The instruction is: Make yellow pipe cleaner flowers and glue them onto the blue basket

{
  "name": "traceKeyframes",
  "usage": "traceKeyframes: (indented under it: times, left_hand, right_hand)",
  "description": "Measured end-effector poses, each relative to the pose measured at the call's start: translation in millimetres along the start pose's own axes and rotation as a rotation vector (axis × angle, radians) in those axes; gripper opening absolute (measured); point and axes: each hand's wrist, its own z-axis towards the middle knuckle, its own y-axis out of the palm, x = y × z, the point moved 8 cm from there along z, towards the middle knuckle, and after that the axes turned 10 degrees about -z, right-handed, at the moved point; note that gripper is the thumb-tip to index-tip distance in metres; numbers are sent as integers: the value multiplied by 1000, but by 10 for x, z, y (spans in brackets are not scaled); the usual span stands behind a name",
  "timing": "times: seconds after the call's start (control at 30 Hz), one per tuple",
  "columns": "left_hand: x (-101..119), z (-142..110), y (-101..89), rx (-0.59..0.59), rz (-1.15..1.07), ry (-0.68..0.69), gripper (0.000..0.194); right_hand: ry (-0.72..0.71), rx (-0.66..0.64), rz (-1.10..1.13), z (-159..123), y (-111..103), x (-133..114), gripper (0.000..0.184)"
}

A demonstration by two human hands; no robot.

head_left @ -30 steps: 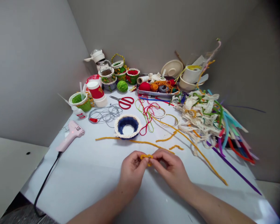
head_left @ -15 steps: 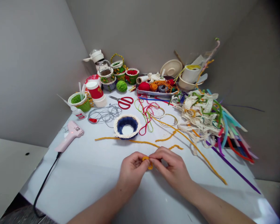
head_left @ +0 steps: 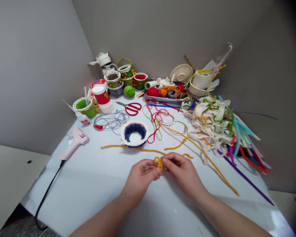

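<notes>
Both hands meet low over the white table [head_left: 93, 184]. My left hand [head_left: 140, 177] and my right hand [head_left: 181, 172] pinch a small curled piece of yellow pipe cleaner [head_left: 159, 162] between their fingertips, fingers closed on it. Just beyond the hands a long yellow pipe cleaner [head_left: 128, 147] lies across the table. Behind it stands a blue cup with a white lace rim [head_left: 134, 133].
A pink glue gun [head_left: 75, 141] with a black cord lies at the left. Red scissors [head_left: 130, 107], grey wire [head_left: 111, 120], decorated cups and yarn balls crowd the back. A heap of lace and coloured pipe cleaners [head_left: 219, 123] fills the right. Walls close in behind.
The hands have edged slightly away from me and turned the yellow piece. It now stands up as a tighter curl between the fingertips.
</notes>
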Motion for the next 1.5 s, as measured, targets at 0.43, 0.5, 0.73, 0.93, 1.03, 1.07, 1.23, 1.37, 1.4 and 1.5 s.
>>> traceKeyframes:
  times: [0.43, 0.5, 0.73, 0.93, 1.03, 1.07, 1.23, 1.37, 1.4, 1.5]
  left_hand:
    - [135, -17, 53, 29, 130, 86, 19]
    - [138, -16, 39, 37, 155, 98, 17]
    - [183, -13, 24, -4, 233, 127, 11]
    - [171, -27, 54, -64, 287, 36, 14]
    - [127, -33, 55, -97, 252, -35, 15]
    - [105, -33, 57, -119, 232, -58, 15]
    - [11, -43, 57, -256, 142, -146, 20]
    - [69, -69, 52, -318, 172, -142, 23]
    - [92, -76, 53, -318, 178, -140, 23]
    - [153, -87, 62, -277, 169, -124, 23]
  right_hand:
    - [69, -79, -32, -37, 104, 15, 18]
    - [62, -109, -27, -48, 125, -16, 17]
    - [-28, -164, -118, -40, 56, -173, 20]
    - [-9, -332, -32, -41, 162, -119, 19]
    - [16, -419, 13, -54, 200, -71, 20]
    - [23, -449, 29, -60, 211, -58, 20]
    - [-29, -530, 15, -92, 247, -80, 18]
    - [-129, -446, -26, -126, 265, -141, 16]
    - [-151, -406, -37, -140, 270, -145, 16]
    - [-226, -264, -67, -197, 284, -142, 15]
